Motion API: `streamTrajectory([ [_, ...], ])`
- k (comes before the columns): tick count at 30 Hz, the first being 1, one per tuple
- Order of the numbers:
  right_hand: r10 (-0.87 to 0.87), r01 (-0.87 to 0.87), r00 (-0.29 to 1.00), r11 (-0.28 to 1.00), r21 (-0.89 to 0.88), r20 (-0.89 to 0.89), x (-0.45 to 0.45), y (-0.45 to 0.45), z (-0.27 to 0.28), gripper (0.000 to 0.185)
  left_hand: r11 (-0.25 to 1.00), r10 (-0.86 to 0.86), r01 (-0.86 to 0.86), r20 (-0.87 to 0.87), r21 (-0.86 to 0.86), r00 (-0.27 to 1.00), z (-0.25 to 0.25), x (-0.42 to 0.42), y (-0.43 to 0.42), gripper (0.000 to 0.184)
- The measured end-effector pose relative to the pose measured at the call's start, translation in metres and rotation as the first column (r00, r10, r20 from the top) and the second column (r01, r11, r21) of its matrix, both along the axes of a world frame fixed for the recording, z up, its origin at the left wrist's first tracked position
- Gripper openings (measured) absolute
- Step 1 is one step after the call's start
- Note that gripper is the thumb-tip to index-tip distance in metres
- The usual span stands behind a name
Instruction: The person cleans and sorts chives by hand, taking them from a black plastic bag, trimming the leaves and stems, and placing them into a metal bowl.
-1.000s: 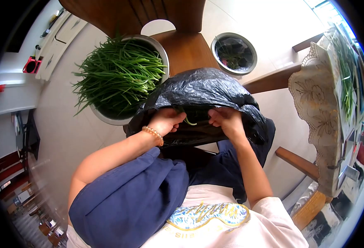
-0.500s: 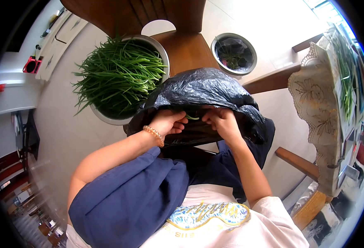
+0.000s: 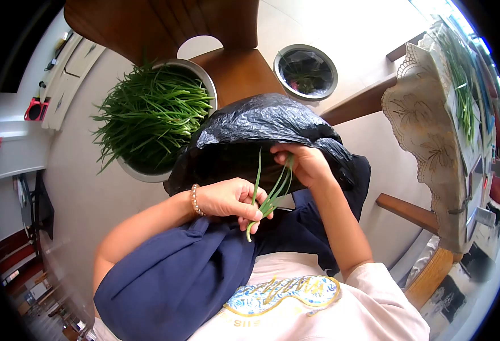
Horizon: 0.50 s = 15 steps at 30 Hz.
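My left hand (image 3: 233, 199), with a beaded bracelet at the wrist, pinches a few green chives (image 3: 271, 200) near their pale lower ends. The leaves fan up toward my right hand (image 3: 304, 165), whose curled fingers hold their upper part at the mouth of a black plastic bag (image 3: 261, 119). The bag lies over my lap with its opening facing me, its inside dark. A metal basin (image 3: 212, 91) heaped with chives stands beyond my left hand.
A wooden chair (image 3: 233, 71) stands ahead. On the floor right of it sits a smaller metal bowl (image 3: 334, 74) lined with dark plastic. At right, a table with a lace-edged cloth (image 3: 414, 113) bears more chives (image 3: 460, 85).
My left hand has come out of the bag toward my body with the chives, which now show at length. My right hand stays near the bag's mouth. The view has shifted slightly.
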State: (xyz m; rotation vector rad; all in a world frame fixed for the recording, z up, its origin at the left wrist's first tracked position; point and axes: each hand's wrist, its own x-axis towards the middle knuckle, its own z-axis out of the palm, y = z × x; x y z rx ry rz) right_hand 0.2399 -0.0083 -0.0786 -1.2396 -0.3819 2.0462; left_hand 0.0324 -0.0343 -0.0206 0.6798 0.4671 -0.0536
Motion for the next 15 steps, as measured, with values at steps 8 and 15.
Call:
streamTrajectory([
  [8,-0.195,0.123,0.939,0.96,0.253,0.283,0.042,0.022,-0.022,0.018,0.906,0.128,-0.08,-0.088,0.416,0.988,0.069,-0.014,0.016,0.02],
  [15,0.092,-0.241,0.851,0.943,0.228,0.518,0.024,0.012,0.011,0.024,0.803,0.263,-0.217,-0.003,0.555,0.965,0.08,-0.016,0.01,0.018],
])
